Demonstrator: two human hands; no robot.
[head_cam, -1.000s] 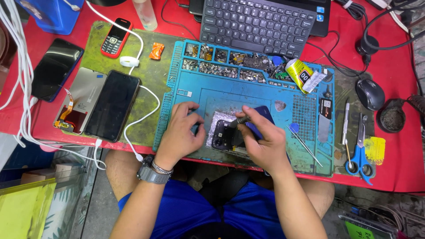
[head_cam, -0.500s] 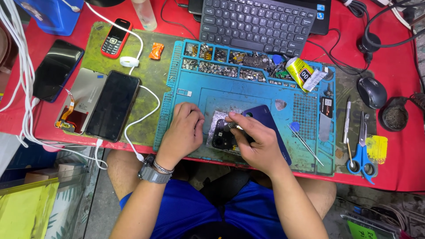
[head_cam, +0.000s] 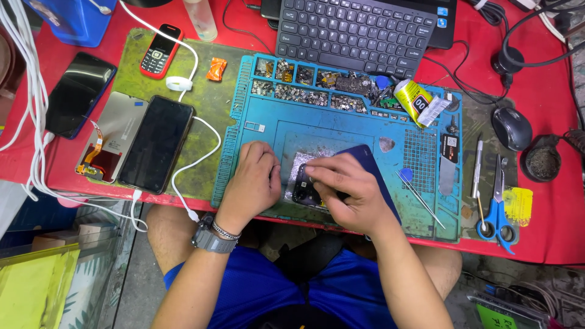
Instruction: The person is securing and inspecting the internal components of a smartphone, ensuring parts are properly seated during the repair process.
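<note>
Left hand (head_cam: 255, 180) is bracing the opened phone (head_cam: 304, 186) on the blue mat (head_cam: 341, 125); right hand (head_cam: 348, 190) is pinching at it, tool hidden. Best keeping pressure light, phone flat.

Dark blue phone (head_cam: 365, 159) under the right fingers, on a teal repair mat (head_cam: 341, 128). Red table cover (head_cam: 548, 231). Beyond the fingertips: black keyboard (head_cam: 356, 27), yellow glue tube (head_cam: 413, 97). Left of the left fingers: black phone (head_cam: 156, 144), red-and-black keypad phone (head_cam: 157, 51), orange wrapper (head_cam: 216, 69). Blue-handled scissors (head_cam: 496, 213) far right.

Both hands (head_cam: 304, 183) on dark phone (head_cam: 365, 159)
</note>
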